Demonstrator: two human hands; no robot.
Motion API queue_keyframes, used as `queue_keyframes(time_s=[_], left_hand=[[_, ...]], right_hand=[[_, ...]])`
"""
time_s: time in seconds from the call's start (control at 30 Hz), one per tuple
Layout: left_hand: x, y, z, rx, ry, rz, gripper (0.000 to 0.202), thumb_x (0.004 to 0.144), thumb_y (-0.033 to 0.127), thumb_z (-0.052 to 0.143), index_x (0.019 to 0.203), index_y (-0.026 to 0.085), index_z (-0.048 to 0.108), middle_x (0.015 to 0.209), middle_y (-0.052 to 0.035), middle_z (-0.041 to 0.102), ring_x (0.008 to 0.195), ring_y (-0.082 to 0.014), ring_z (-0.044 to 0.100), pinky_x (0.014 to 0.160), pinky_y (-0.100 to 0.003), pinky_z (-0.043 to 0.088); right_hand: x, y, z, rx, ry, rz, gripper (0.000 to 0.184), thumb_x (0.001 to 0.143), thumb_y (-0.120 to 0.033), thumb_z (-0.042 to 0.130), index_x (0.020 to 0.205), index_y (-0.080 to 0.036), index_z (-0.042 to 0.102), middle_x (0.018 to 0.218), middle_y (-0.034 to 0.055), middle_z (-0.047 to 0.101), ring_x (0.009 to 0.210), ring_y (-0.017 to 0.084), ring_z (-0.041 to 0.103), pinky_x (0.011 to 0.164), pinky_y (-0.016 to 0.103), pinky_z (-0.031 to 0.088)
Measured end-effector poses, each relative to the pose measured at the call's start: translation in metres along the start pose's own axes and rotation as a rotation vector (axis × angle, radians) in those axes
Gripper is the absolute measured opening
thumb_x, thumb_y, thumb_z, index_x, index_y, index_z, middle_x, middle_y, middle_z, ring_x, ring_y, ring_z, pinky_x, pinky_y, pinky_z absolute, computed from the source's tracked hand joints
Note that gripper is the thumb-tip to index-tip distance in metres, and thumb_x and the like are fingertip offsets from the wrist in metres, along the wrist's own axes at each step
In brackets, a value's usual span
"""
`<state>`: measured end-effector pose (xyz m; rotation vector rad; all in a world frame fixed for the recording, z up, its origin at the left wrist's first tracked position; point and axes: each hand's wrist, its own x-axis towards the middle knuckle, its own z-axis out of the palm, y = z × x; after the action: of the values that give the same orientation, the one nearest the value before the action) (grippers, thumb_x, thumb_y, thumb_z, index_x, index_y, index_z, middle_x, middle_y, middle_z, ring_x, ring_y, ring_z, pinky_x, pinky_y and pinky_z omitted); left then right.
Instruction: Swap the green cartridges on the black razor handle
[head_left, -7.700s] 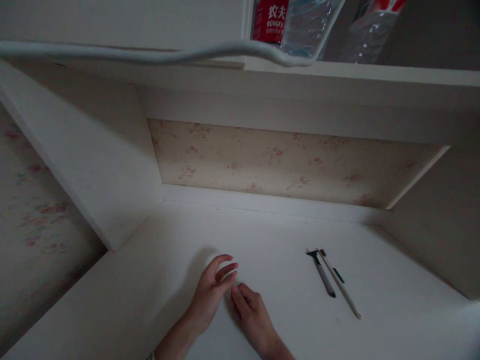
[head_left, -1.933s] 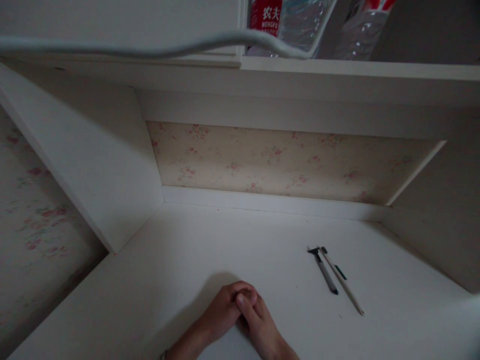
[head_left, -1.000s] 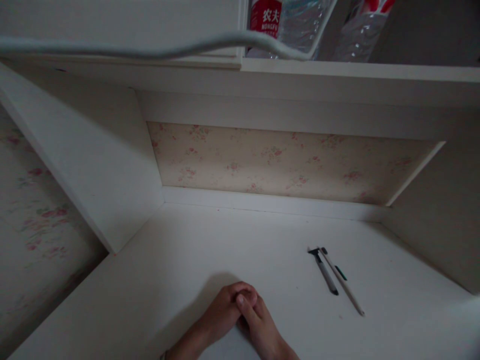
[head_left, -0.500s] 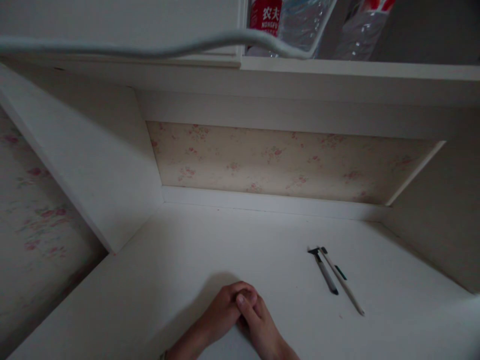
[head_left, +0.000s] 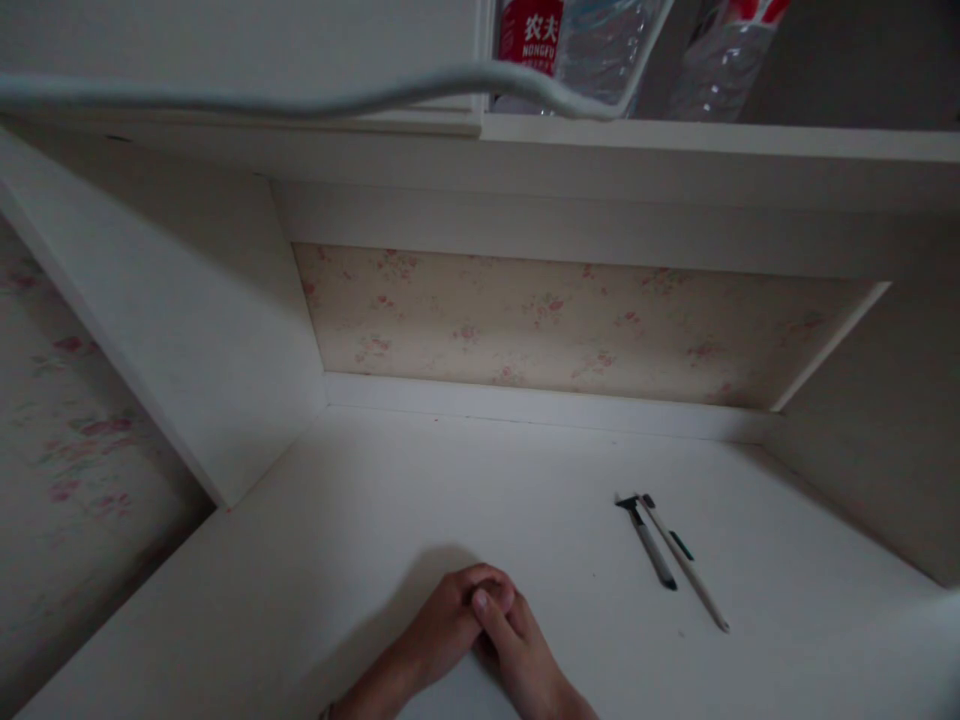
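My left hand (head_left: 444, 620) and my right hand (head_left: 521, 645) are clasped together low in the middle of the view, resting on or just over the white desk (head_left: 360, 490). The fingers fold round each other, with the right thumb on top. No object shows in either hand, though the space between the palms is hidden. To their right, apart from them, lies a razor-like tool (head_left: 654, 548) with a grey handle and a dark T-shaped head. Alongside it, touching or nearly so, is a slim white stick (head_left: 701, 590), perhaps a pen, with dark green and black parts.
A white shelf (head_left: 720, 140) runs above the desk, holding a red-labelled water bottle (head_left: 532, 35) and another clear bottle (head_left: 724, 60). A pale cable (head_left: 300, 103) crosses in front. White side panels (head_left: 187, 320) flank the desk, and floral wallpaper (head_left: 547, 320) covers the back.
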<state>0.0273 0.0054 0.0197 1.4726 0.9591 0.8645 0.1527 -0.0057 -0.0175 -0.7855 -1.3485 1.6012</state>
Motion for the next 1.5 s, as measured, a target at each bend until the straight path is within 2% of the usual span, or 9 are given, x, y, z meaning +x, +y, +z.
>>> queue_keyframes(time_s=[0.4, 0.63, 0.87, 1.17, 1.33, 1.5], left_hand=[[0.0023, -0.0082, 0.0008, -0.006, 0.010, 0.011, 0.025, 0.087, 0.034, 0.054, 0.093, 0.015, 0.069, 0.085, -0.0047, 0.068, 0.080, -0.0190, 0.060, 0.074, -0.027, 0.045], [0.0008, -0.0044, 0.0003, -0.014, -0.002, 0.019, 0.024, 0.088, 0.032, 0.053, 0.096, 0.016, 0.069, 0.087, -0.0049, 0.069, 0.081, -0.0194, 0.060, 0.075, -0.028, 0.045], [0.0009, -0.0027, 0.0002, -0.017, 0.010, 0.002, 0.027, 0.088, 0.037, 0.054, 0.093, 0.015, 0.069, 0.087, -0.0055, 0.069, 0.082, -0.0200, 0.060, 0.075, -0.028, 0.045], [0.0008, -0.0022, 0.0009, -0.023, 0.009, 0.011, 0.024, 0.087, 0.033, 0.055, 0.094, 0.015, 0.069, 0.085, -0.0048, 0.068, 0.081, -0.0195, 0.060, 0.075, -0.027, 0.045], [0.0007, -0.0035, 0.0007, -0.015, 0.005, 0.016, 0.026, 0.087, 0.035, 0.055, 0.094, 0.015, 0.070, 0.084, -0.0045, 0.068, 0.081, -0.0194, 0.060, 0.075, -0.027, 0.045], [0.0003, -0.0038, 0.0003, -0.016, -0.002, 0.018, 0.026, 0.088, 0.035, 0.055, 0.094, 0.016, 0.070, 0.085, -0.0046, 0.069, 0.081, -0.0197, 0.060, 0.074, -0.028, 0.045]], right_hand=[[0.0010, -0.0086, 0.0025, -0.026, -0.002, -0.026, 0.043, 0.093, -0.055, 0.051, 0.105, -0.016, 0.068, 0.095, 0.0102, 0.066, 0.094, 0.027, 0.061, 0.089, 0.039, 0.047], [0.0007, -0.0070, 0.0023, -0.007, 0.001, -0.016, 0.043, 0.093, -0.054, 0.052, 0.108, -0.017, 0.067, 0.098, 0.0104, 0.066, 0.096, 0.027, 0.061, 0.091, 0.040, 0.045], [-0.0007, -0.0029, 0.0012, -0.017, -0.003, -0.007, 0.043, 0.094, -0.053, 0.051, 0.110, -0.016, 0.065, 0.099, 0.0107, 0.066, 0.101, 0.027, 0.059, 0.092, 0.040, 0.045], [-0.0002, -0.0039, 0.0013, -0.001, -0.008, -0.024, 0.041, 0.094, -0.052, 0.052, 0.110, -0.017, 0.066, 0.100, 0.0105, 0.066, 0.100, 0.026, 0.059, 0.093, 0.039, 0.044], [0.0005, -0.0054, 0.0022, -0.042, 0.014, -0.027, 0.043, 0.093, -0.054, 0.051, 0.107, -0.016, 0.067, 0.095, 0.0096, 0.066, 0.093, 0.025, 0.061, 0.089, 0.038, 0.047], [0.0009, -0.0034, 0.0012, -0.038, -0.004, -0.025, 0.043, 0.093, -0.055, 0.050, 0.105, -0.017, 0.067, 0.096, 0.0100, 0.066, 0.095, 0.027, 0.060, 0.088, 0.038, 0.047]])
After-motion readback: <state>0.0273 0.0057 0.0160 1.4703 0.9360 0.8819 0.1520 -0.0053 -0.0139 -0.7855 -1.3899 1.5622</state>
